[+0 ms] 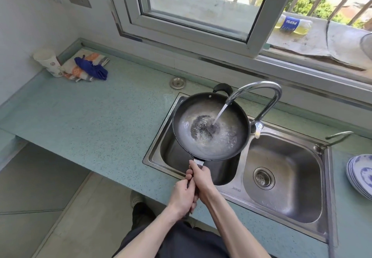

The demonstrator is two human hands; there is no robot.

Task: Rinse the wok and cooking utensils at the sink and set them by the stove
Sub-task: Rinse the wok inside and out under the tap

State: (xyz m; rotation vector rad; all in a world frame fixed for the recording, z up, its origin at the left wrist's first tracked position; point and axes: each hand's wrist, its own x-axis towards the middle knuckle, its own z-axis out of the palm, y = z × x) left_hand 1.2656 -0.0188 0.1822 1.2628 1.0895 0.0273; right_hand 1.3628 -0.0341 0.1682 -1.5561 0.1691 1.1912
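Both hands, left hand (184, 194) and right hand (201, 177), are gripping the round dark metal wok (209, 126) by its handle; curved chrome tap (259, 94) beyond them is running water into it

Far left corner of the speckled blue-green countertop (90, 105): white patterned paper cup (47, 59) beside an orange-and-grey striped cloth (80, 70) bearing a crumpled blue glove (91, 68). Right edge: stacked blue-and-white plates (361, 174). Outside window ledge: plastic bottle of yellow liquid (292, 24), lying on its side.

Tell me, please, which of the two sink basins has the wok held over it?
The left basin; the wok hangs above it under the running tap, unlike the right basin.
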